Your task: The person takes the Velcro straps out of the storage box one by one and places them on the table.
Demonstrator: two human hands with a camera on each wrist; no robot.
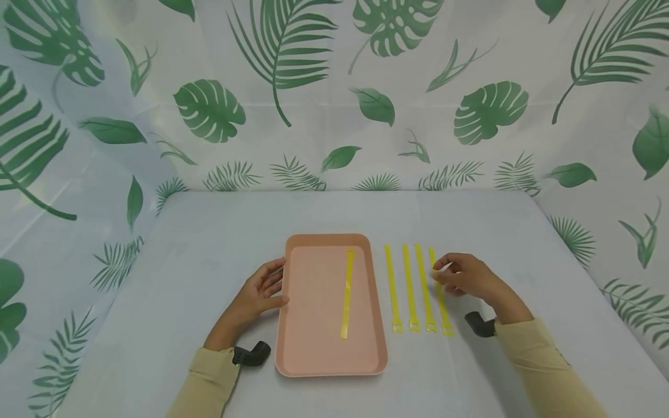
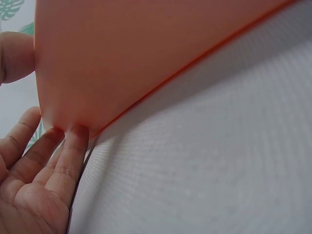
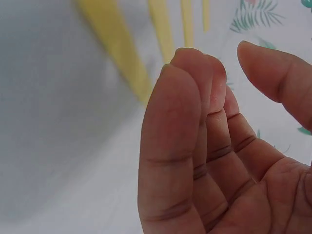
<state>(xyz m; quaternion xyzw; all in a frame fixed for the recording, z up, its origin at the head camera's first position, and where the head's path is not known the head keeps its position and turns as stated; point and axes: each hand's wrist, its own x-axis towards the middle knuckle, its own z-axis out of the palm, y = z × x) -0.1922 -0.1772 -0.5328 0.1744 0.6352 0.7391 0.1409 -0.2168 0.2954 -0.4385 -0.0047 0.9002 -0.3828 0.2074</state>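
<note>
A pink tray (image 1: 316, 354) lies on the table, one yellow hook-and-loop cable tie (image 1: 347, 293) lengthwise inside it. My left hand (image 1: 258, 293) holds its left side: the thumb laps over the rim, and in the left wrist view fingertips (image 2: 78, 134) press the outer wall (image 2: 122, 53). Right of the tray, several matching ties lie side by side, slotted heads toward me. Over the rightmost tie (image 1: 445, 316) hovers my right hand (image 1: 467, 276), its fingers bent loosely. The right wrist view shows a gap between thumb and fingers with nothing in it; blurred ties (image 3: 119, 48) lie beyond.
A pale cloth (image 1: 219, 220) covers the table. Behind it and along both sides rises a white curtain (image 1: 313, 139) printed with green leaves. Black wrist cameras (image 1: 252, 354) stick out beside both sleeves.
</note>
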